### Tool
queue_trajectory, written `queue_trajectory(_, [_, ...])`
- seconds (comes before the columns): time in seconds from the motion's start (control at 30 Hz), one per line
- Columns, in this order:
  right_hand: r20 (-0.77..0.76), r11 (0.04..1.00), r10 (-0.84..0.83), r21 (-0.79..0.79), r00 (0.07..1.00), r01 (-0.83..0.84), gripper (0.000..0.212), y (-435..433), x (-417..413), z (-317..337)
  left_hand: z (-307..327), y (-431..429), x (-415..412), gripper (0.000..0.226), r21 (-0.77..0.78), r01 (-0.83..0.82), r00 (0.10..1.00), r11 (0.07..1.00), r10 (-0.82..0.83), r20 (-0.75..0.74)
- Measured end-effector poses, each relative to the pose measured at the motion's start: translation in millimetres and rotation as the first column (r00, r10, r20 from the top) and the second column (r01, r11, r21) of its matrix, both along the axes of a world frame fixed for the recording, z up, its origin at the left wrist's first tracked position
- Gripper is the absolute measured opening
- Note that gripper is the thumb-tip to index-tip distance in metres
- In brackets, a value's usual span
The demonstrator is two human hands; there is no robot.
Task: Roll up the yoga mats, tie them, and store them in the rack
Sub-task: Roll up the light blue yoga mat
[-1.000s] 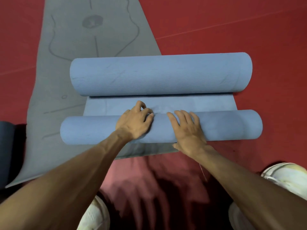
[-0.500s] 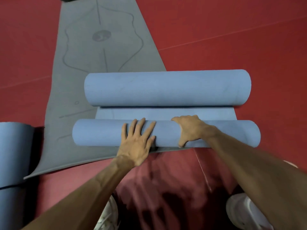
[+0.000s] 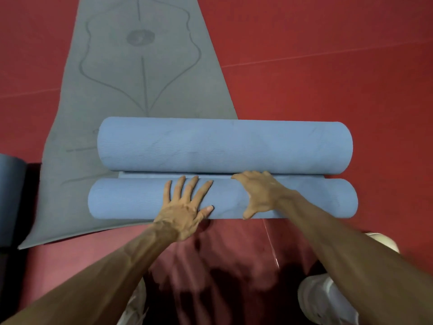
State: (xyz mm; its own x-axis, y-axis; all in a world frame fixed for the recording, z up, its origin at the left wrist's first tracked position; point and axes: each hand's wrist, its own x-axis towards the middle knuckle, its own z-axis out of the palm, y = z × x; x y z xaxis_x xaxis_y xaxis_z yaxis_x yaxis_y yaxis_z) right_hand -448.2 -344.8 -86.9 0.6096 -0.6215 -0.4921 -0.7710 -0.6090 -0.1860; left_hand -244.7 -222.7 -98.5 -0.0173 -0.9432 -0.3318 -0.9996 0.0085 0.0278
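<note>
A light blue yoga mat lies across the red floor, rolled from both ends. Its near roll (image 3: 131, 199) almost touches its thicker far roll (image 3: 225, 146), with only a thin strip of flat mat between them. My left hand (image 3: 185, 207) presses flat on top of the near roll, fingers spread and straight. My right hand (image 3: 260, 193) grips the near roll just to the right, fingers curled over its far side and thumb down its front.
A grey mat (image 3: 138, 73) with a printed line pattern lies unrolled under the blue mat and stretches away. Another blue-grey mat (image 3: 10, 198) shows at the left edge. A thin white string (image 3: 270, 242) lies on the red floor. White shoes (image 3: 328, 299) are at the bottom.
The near roll has been rolled forward and grown thicker, closing the gap to the far roll. My left hand flattened out and my right hand curled over the roll.
</note>
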Motion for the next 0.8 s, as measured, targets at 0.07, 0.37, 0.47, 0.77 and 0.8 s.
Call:
queue_trajectory(0.07, [0.029,0.999,0.027,-0.048,0.999,-0.026,0.116,0,-4,0,2,-12,4,0.081,-0.014,-0.004,1.0,1.0,0.003,-0.022])
queue_trajectory(0.37, [0.139,0.969,-0.186,-0.139,0.973,0.206,0.1,0,12,-3,9,-62,13,0.062,-0.014,-0.029,0.998,0.999,0.028,-0.051])
queue_trajectory(0.47, [0.184,0.94,-0.215,-0.228,0.959,0.254,0.096,-3,17,-7,7,-71,14,0.074,-0.057,-0.059,0.997,0.997,0.056,-0.052])
queue_trajectory(0.77, [0.359,0.848,-0.219,-0.39,0.907,0.36,0.063,-29,29,-23,1,-114,26,0.063,-0.092,-0.091,0.992,0.992,0.082,-0.099])
queue_trajectory(0.8, [0.419,0.811,-0.195,-0.44,0.887,0.386,0.06,-31,30,-25,0,-118,27,0.063,-0.096,-0.093,0.991,0.991,0.082,-0.11])
